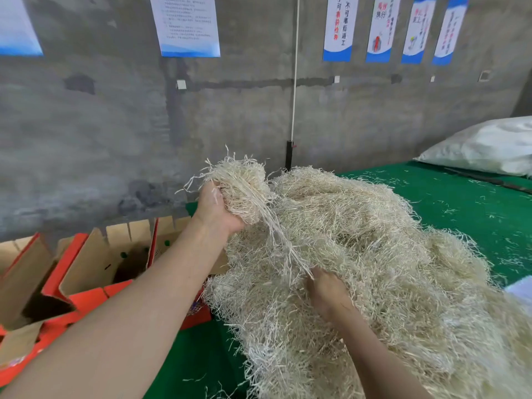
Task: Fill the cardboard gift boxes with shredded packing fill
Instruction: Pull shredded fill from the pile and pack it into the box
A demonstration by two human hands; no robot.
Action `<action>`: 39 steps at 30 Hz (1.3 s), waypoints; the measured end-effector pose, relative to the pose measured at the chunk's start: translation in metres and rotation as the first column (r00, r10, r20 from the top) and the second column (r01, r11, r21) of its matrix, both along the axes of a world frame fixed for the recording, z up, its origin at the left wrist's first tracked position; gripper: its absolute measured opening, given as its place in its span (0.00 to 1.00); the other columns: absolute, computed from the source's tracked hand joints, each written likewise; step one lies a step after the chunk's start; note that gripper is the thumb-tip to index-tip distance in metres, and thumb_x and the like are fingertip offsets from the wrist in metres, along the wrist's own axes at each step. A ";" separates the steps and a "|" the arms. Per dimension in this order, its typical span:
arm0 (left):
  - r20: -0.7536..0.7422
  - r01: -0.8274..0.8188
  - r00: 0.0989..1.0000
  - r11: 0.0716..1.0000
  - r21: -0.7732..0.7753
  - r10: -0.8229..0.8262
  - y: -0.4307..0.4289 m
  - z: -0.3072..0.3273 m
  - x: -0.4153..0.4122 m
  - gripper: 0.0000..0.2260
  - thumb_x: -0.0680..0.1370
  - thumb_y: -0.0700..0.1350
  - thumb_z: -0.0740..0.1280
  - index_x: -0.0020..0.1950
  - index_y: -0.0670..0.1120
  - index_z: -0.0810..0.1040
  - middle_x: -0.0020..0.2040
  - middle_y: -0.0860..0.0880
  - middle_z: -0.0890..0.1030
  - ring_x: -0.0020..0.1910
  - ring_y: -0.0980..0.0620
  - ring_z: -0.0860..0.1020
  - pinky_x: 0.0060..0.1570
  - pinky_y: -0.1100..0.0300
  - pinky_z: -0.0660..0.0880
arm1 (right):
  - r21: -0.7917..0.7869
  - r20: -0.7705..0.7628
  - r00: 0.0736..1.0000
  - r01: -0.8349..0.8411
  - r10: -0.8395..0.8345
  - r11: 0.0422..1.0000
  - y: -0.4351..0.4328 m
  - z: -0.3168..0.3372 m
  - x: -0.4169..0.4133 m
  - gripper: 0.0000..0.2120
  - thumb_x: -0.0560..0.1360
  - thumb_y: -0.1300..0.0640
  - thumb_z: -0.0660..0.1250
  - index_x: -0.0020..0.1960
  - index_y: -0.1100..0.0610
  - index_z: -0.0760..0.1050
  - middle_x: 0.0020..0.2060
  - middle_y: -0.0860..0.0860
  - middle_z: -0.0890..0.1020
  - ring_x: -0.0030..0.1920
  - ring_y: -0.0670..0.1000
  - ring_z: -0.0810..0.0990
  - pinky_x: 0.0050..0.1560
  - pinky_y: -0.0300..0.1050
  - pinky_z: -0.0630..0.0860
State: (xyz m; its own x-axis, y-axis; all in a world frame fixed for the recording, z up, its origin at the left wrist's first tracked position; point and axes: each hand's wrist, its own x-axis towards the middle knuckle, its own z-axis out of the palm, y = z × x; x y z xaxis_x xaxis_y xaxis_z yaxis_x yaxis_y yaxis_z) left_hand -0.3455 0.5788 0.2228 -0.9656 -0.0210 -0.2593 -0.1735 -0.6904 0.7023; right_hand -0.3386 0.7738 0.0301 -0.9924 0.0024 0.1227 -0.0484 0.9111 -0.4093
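A large heap of pale shredded packing fill (374, 254) lies on the green table (460, 203). My left hand (216, 208) is raised above the heap's left side and grips a thick bunch of fill (244, 182); long strands trail down from it. My right hand (328, 292) is lower, sunk into the heap, its fingers pinching those trailing strands. Open red-and-brown cardboard gift boxes (95, 263) stand at the left, under my left forearm, their flaps up. How much fill the boxes hold is hidden.
A grey concrete wall with posters (187, 24) rises right behind the table. A big white sack (489, 145) lies at the far right on the table. Loose shreds are scattered over the green surface. A white cord (295, 82) hangs down the wall.
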 end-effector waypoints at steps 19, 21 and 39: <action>0.007 -0.074 0.997 0.983 -0.169 0.076 -0.050 0.007 0.041 0.21 0.79 0.57 0.55 0.58 0.42 0.75 0.57 0.44 0.78 0.58 0.38 0.77 0.61 0.42 0.70 | -0.070 0.125 0.957 -0.256 0.263 0.964 -0.014 0.113 0.033 0.30 0.70 0.66 0.69 0.69 0.55 0.63 0.61 0.53 0.75 0.58 0.51 0.75 0.59 0.41 0.74; -0.011 -0.088 0.996 0.990 -0.106 0.088 -0.057 0.007 0.043 0.20 0.79 0.57 0.55 0.60 0.45 0.76 0.57 0.46 0.79 0.59 0.41 0.77 0.61 0.44 0.71 | -0.054 -0.019 0.966 -0.257 0.256 0.965 -0.024 0.140 0.044 0.33 0.70 0.67 0.69 0.71 0.52 0.60 0.66 0.50 0.70 0.63 0.51 0.71 0.61 0.41 0.70; -0.012 -0.014 1.000 0.862 -0.508 0.009 -0.162 -0.022 0.159 0.16 0.80 0.48 0.57 0.36 0.42 0.74 0.28 0.45 0.77 0.26 0.48 0.77 0.28 0.61 0.75 | -0.958 0.178 0.709 0.285 0.682 -0.046 -0.183 0.137 0.115 0.14 0.82 0.56 0.52 0.55 0.63 0.73 0.46 0.60 0.81 0.42 0.57 0.83 0.40 0.48 0.80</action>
